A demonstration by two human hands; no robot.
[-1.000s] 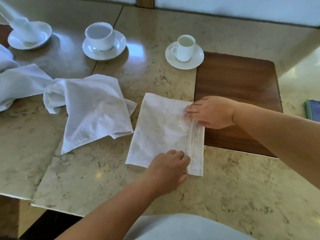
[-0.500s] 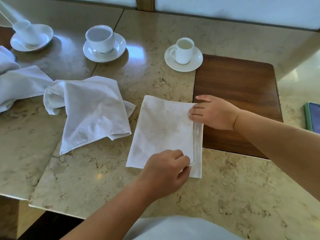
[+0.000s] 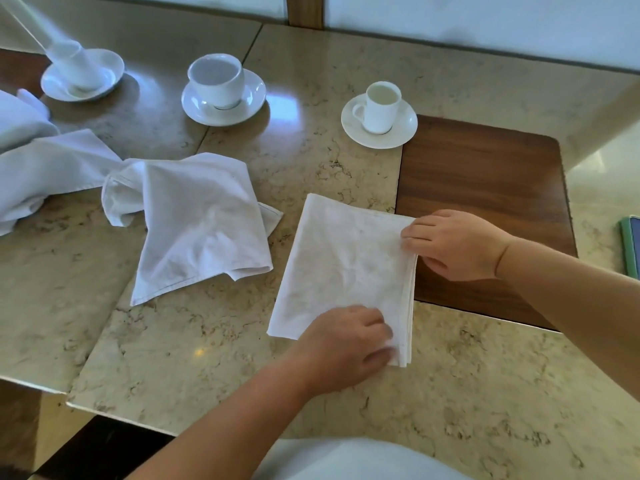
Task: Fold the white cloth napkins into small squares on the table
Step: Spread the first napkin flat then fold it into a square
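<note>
While both hands pinch its right edge, left hand (image 3: 346, 344) at the near corner, right hand (image 3: 453, 242) at the far one, the folded napkin (image 3: 341, 268) lies flat mid-table as a rectangle, not yet a small square. Crumpled napkin (image 3: 201, 220) beside it unfolded. Marble table (image 3: 485, 393), wood inlay (image 3: 485, 188), cups on saucers behind.

The beige marble worktop (image 3: 194, 344) has a brown wooden inset panel (image 3: 485, 188) at right. Near the middle lies a folded white napkin (image 3: 339, 268), its right edge over the panel. Left of it lie a crumpled napkin (image 3: 201, 220) and more white cloth (image 3: 41, 168). Three cups on saucers (image 3: 223, 98) (image 3: 379, 121) (image 3: 81, 76) stand far. A green-edged phone (image 3: 632, 244) lies at far right.
</note>
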